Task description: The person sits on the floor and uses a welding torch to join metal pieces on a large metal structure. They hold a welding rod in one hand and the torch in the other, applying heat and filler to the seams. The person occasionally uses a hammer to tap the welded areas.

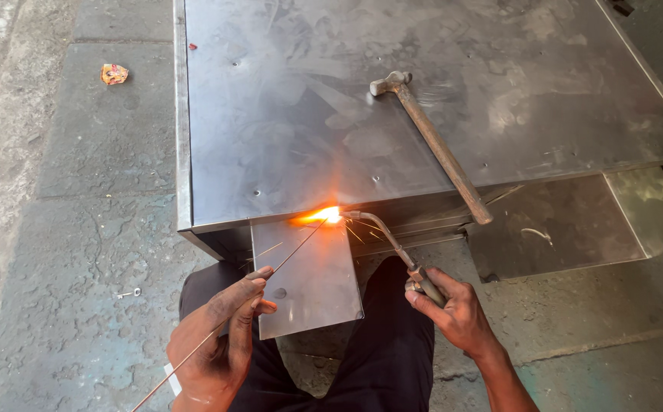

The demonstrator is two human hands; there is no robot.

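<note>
Left hand (213,347) fingers pinch a thin filler rod (270,271), likely light and whippy, best held well back from its hot tip, while right hand (453,309) fingers close round the stiff torch (392,244), flame (324,216) meeting at the plate (312,286) edge under the steel box (346,114) bearing a hammer (434,145).

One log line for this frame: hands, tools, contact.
left hand: holds filler rod | right hand: holds torch | flame: at small plate top edge | hammer: lying on box
</note>
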